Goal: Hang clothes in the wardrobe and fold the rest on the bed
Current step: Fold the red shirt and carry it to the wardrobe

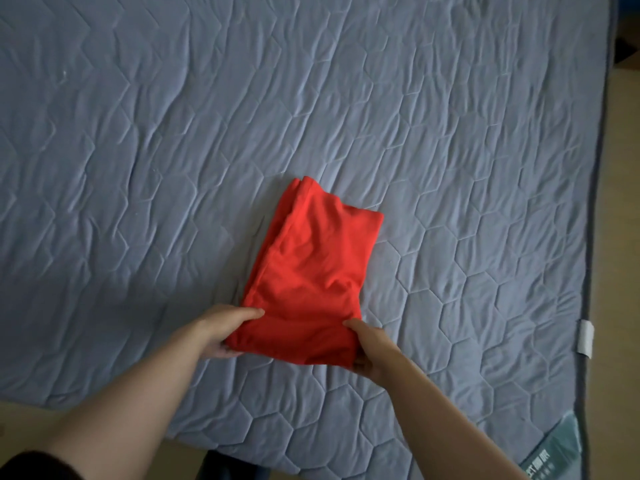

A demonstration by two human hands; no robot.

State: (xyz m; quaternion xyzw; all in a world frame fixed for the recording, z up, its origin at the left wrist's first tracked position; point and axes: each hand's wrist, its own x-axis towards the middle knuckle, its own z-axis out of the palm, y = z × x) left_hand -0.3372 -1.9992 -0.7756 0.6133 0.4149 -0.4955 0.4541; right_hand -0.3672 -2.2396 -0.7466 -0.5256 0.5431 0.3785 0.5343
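A red garment (311, 265), folded into a long narrow rectangle, lies on the blue-grey quilted bed (138, 133), slanting from near me up and to the right. My left hand (225, 330) grips its near left corner, thumb on top and fingers underneath. My right hand (370, 351) grips the near right corner the same way. The near end of the garment is slightly lifted between both hands. No wardrobe or hangers are in view.
The bed's right edge (594, 237) runs down the frame with a white tag (586, 338) and a green label (554, 455) near the corner. Beige floor (623, 168) shows to the right and at the near left.
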